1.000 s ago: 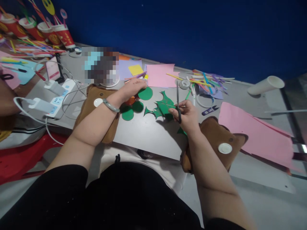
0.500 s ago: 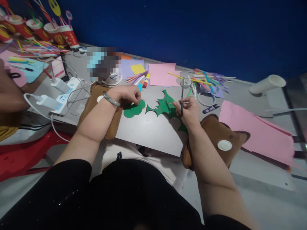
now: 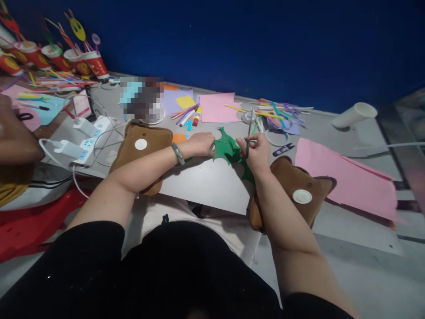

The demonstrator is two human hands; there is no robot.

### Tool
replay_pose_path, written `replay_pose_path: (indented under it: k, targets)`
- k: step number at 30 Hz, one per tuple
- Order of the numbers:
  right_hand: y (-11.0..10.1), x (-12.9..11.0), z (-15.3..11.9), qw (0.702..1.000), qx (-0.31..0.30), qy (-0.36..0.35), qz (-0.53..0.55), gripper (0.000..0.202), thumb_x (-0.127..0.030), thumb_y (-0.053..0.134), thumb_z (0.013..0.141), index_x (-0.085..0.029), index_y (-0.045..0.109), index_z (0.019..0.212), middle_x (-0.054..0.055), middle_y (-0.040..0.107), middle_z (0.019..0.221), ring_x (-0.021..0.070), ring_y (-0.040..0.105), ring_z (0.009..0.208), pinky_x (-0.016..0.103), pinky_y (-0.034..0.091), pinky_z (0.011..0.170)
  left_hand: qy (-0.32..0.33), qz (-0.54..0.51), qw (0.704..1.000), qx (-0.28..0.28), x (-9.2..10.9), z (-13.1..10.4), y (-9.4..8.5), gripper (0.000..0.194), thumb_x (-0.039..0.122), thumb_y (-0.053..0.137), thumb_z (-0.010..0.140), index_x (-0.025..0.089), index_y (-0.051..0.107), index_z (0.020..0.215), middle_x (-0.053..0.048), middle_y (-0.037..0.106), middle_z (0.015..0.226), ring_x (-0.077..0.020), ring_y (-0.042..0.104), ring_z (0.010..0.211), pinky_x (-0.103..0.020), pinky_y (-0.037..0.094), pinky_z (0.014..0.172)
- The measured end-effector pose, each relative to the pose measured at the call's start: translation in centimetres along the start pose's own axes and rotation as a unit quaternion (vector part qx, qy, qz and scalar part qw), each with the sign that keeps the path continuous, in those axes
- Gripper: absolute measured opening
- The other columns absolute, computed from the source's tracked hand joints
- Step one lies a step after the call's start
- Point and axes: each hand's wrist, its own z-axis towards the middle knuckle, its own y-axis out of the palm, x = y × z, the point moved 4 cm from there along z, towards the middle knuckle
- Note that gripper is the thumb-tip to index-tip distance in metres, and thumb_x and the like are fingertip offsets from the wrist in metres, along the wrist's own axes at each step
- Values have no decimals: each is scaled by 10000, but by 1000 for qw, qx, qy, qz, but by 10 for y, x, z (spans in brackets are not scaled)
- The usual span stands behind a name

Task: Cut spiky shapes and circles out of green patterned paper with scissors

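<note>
My left hand (image 3: 202, 144) is closed at the left edge of a jagged green paper (image 3: 226, 148), its fingertips on or pinching that edge. The scissors (image 3: 247, 144) are in my right hand (image 3: 257, 150), fingers wrapped round the handles, blades pointing up and away over the table. The green paper lies between the hands and reaches under the right one. A rounded green cutout (image 3: 187, 159) shows only in part beneath my left wrist. An orange piece (image 3: 179, 138) lies just behind that wrist.
Brown cushions (image 3: 137, 128) (image 3: 288, 177) lie under both forearms. Behind are pink paper (image 3: 217, 107), a glue stick (image 3: 197, 117) and coloured sticks (image 3: 282, 113). A power strip (image 3: 94, 141) with cables is at the left, near another person's arm (image 3: 20, 137). A white cup (image 3: 354, 116) lies right.
My left hand has moved right, from above the rounded green cutout to the jagged green paper's left edge. The orange piece has come into sight. My right hand still holds the scissors.
</note>
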Motion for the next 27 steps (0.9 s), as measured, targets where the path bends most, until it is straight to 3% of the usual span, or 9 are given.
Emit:
replay_pose_path:
  k: [3, 7, 12, 17, 19, 23, 27]
  targets:
    - [0, -1, 0, 1000, 3, -4, 7, 636, -607, 968, 624, -289, 458, 833, -87, 577, 478, 128, 478, 386, 266, 358, 410, -10, -59, 998, -11, -4, 2, 7, 92, 211, 729, 765, 165, 712, 687, -57, 668, 662, -180, 552, 654, -331, 357, 641]
    - [-2, -1, -1, 1000, 8, -16, 2, 614, -635, 936, 669, -295, 460, 854, -86, 579, 502, 137, 500, 406, 277, 374, 424, -3, -117, 993, 10, -12, 3, 6, 162, 130, 718, 750, 173, 659, 605, -20, 624, 587, -149, 521, 611, -310, 361, 639]
    - [-8, -2, 1, 999, 38, -30, 7, 641, -681, 928, 666, -306, 443, 856, -73, 579, 515, 162, 509, 422, 313, 383, 440, -15, -184, 982, 47, -29, 2, -11, 174, 243, 759, 803, 152, 705, 665, -30, 679, 661, -135, 550, 635, -291, 381, 654]
    - [-11, 1, 3, 998, 46, -32, 8, 695, -758, 907, 638, -313, 418, 854, -59, 577, 528, 171, 499, 423, 335, 365, 455, 81, -115, 990, 0, -25, -2, -11, 275, 306, 915, 648, 138, 765, 806, -64, 717, 875, -173, 588, 811, -282, 399, 729]
    - [-12, 3, 5, 998, 46, -35, 2, 698, -777, 891, 649, -316, 412, 864, -50, 571, 539, 184, 514, 436, 342, 362, 462, 97, -74, 993, -3, -19, -2, -5, 241, 273, 903, 663, 139, 744, 785, -71, 701, 890, -174, 562, 821, -286, 379, 730]
    - [-15, 10, 10, 998, 53, -39, -7, 691, -804, 861, 671, -317, 423, 889, -45, 556, 559, 205, 540, 462, 356, 377, 473, 85, -86, 993, -15, -13, 0, 4, 131, 197, 808, 754, 148, 695, 707, -26, 640, 732, -141, 509, 702, -292, 349, 678]
    - [-19, 13, 14, 996, 79, -44, 23, 720, -819, 879, 629, -315, 429, 877, -53, 555, 555, 194, 529, 449, 355, 386, 458, 63, -206, 976, -27, -17, 3, 3, 145, 120, 804, 718, 153, 674, 664, 22, 599, 600, -103, 508, 582, -268, 353, 609]
